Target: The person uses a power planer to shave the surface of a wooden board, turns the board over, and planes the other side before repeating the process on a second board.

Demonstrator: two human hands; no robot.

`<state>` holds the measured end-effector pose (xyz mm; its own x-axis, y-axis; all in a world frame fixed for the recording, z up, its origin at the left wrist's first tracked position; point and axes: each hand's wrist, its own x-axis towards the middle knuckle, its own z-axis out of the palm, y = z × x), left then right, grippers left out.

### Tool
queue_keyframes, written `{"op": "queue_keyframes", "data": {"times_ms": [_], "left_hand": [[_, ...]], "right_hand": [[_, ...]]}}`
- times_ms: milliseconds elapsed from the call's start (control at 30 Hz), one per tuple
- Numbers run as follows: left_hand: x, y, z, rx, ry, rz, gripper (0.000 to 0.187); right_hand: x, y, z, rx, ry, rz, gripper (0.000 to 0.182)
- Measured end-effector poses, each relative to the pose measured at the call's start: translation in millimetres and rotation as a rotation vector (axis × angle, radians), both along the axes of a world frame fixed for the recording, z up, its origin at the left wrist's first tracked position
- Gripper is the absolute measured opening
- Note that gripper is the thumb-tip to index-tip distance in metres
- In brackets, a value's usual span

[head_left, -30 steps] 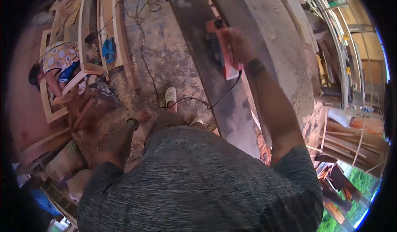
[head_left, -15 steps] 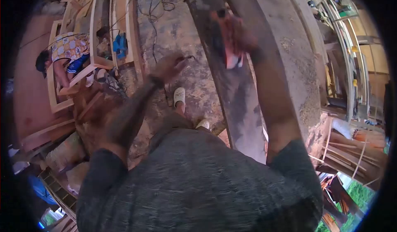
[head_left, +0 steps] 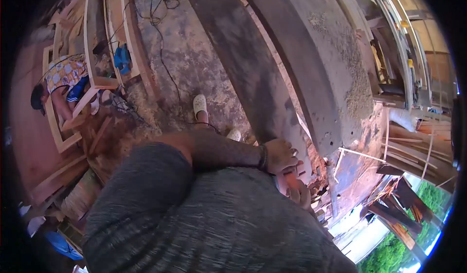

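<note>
My left hand, with a dark band at its wrist, reaches across my body to the near end of a wide dark plank. Its fingers are curled together; what they hold, if anything, is hidden. Just below it is my right hand, its fingers bent around a red-orange object whose kind I cannot make out. The two hands are close together, and my sleeve and body hide the right forearm.
A second dark plank lies alongside. To the left, a person in a patterned top bends by a wooden frame, near a blue tool. A black cord trails over the floor. Stacked boards lie at right.
My right hand has drawn back from over the planks toward my body with the red-orange object. My left hand has swung right to meet it. The view has shifted to the right.
</note>
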<state>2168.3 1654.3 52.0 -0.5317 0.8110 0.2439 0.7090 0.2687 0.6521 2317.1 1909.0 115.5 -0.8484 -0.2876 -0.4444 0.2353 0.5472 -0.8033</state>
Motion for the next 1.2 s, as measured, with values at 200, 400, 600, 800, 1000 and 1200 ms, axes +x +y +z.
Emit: {"op": "queue_keyframes", "data": {"times_ms": [200, 400, 600, 800, 1000, 1200], "left_hand": [[-30.1, -41.2, -18.4, 0.099, 0.013, 0.379, 0.024], [-139.0, -161.8, -9.9, 0.061, 0.196, 0.529, 0.022], [-258.4, -290.9, -21.2, -0.257, 0.214, 0.692, 0.024], [-358.6, -381.3, 28.4, -0.762, 0.421, 0.588, 0.034], [-328.9, -337.4, 5.9, -0.414, 0.051, 0.908, 0.03], [-180.3, -171.8, 34.8, -0.423, -0.032, 0.378, 0.031]], "right_hand": [[-86.3, -71.3, 9.7, 0.257, 0.487, 0.371, 0.055], [-214.1, -202.4, 9.5, 0.02, 0.025, 0.156, 0.059], [-347.5, -327.9, -19.5, -0.026, 0.847, 0.392, 0.028], [-456.5, -435.2, -31.7, 0.141, 0.748, 0.351, 0.036], [-400.8, -383.5, -9.5, -0.242, 0.347, 0.169, 0.038], [-203.4, -194.7, 3.4, -0.205, 0.026, 0.052, 0.049]]}}
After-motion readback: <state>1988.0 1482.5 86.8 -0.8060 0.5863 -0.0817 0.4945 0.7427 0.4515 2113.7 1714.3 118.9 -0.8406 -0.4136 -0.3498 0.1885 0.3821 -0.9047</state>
